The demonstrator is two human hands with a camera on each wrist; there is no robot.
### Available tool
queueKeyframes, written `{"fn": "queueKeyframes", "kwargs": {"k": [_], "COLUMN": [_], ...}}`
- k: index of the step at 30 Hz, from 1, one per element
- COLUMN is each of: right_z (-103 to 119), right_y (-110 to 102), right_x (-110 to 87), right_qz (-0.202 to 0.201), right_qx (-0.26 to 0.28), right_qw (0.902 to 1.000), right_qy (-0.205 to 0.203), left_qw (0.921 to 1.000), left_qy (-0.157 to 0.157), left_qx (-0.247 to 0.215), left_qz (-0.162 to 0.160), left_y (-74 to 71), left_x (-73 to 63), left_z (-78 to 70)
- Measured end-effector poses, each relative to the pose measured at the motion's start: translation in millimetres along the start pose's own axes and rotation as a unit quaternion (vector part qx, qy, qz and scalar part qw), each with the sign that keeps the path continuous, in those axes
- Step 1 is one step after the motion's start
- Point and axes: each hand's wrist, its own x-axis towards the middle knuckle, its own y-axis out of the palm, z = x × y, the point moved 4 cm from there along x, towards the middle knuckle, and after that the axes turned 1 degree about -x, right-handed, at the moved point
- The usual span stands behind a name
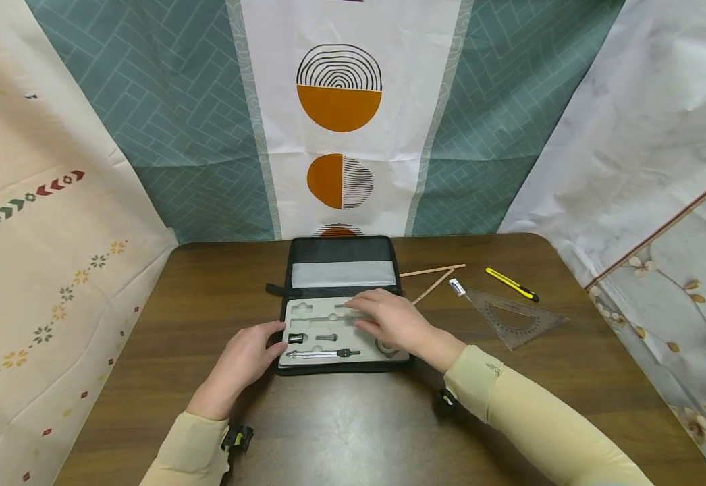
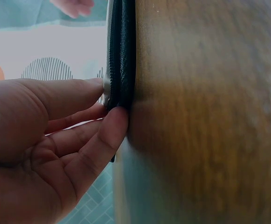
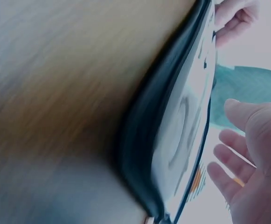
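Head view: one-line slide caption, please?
Two hands at an open case with a compass in it on a wooden table, clear triangle and yellow cutter to the right.

Legible text: none | set square (image 1: 513,337) markings: too small

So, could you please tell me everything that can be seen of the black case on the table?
The black case lies open on the brown table, its lid folded back. It looks fabric-covered, with a zip along the edge and a strap at the left. The lid has a grey panel; the base carries a pale tray with recesses, some holding metal tools. The left hand grips the case's left edge; the right hand is above the tray.
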Motion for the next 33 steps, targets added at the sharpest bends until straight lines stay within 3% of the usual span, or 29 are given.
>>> {"fn": "queueKeyframes", "kwargs": {"k": [8, 23, 33], "right_z": [-22.8, -80.7, -105.1], "right_y": [-6.0, -25.3, -30.6], "right_x": [-22.1, -61.1, -78.7], "right_qz": [-0.030, -0.030, -0.025], "right_qx": [-0.038, -0.071, -0.078], "right_qw": [0.9988, 0.9894, 0.9844], "right_qy": [0.000, 0.123, 0.156], "left_qw": [1.0000, 1.0000, 0.9999], "left_qy": [-0.002, 0.004, 0.006], "left_qx": [0.003, 0.003, 0.004], "left_qz": [0.000, -0.006, -0.008], "left_y": [1.1, 1.3, 1.3], "left_x": [2.4, 1.2, 1.0], "left_z": [2.2, 4.0, 3.8]}}
